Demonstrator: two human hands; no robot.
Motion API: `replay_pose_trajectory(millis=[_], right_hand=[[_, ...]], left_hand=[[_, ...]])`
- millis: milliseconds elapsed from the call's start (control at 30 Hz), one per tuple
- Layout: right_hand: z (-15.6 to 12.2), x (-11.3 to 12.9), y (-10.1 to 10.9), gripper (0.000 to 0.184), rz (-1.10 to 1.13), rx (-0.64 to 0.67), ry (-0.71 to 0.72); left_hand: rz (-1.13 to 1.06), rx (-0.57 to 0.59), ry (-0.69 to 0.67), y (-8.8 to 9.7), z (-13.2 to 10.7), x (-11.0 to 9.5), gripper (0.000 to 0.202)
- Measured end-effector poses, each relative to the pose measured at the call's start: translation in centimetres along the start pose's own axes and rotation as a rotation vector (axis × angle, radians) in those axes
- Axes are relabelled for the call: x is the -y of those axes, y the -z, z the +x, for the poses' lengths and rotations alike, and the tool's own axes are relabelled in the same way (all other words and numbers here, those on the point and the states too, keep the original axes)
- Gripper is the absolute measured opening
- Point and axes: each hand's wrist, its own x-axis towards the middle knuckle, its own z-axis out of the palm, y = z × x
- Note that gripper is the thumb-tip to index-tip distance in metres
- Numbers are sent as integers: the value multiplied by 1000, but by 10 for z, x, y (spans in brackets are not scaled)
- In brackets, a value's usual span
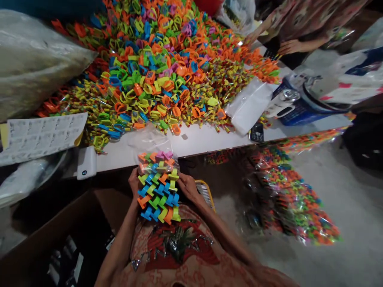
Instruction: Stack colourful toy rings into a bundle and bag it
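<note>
In the head view, a clear plastic bag (158,191) packed with rows of orange, green, blue, yellow and pink plastic pieces is upright in front of my chest. My left hand (134,182) grips its left side, its fingers partly hidden behind the bag. On the opposite side my right hand (187,185) is closed on the bag's edge. The loose, see-through top of the bag reaches over the table edge (197,144). Beyond it rises a large heap of coloured plastic toy watches (161,79), with small yellow-and-red pieces (221,83) spread among them.
A printed sheet (44,133) and a white device (86,162) lie at left, below a big sack (36,63). At right are white plastic sheets (249,105), a phone (257,132) and a blue bucket (299,99). Filled bags (296,195) lie on the floor. Another person's hands (289,47) work opposite.
</note>
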Motion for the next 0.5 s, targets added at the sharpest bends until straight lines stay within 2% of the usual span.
replay_pose_trajectory(millis=[67, 133, 267, 400, 500], right_hand=[[1, 0, 0, 34, 13, -18, 12], [0, 0, 1, 32, 46, -63, 26], [1, 6, 4, 20, 173, -201, -14], [4, 19, 12, 24, 273, -252, -85], [7, 27, 20, 29, 250, -294, -80]], left_hand=[[43, -121, -44, 2, 12, -1, 31], [81, -163, -146, 8, 18, -4, 32], [213, -111, -422, 23, 21, -12, 26], [329, -97, -698, 34, 20, -24, 19], [365, -72, -845, 35, 17, -37, 6]])
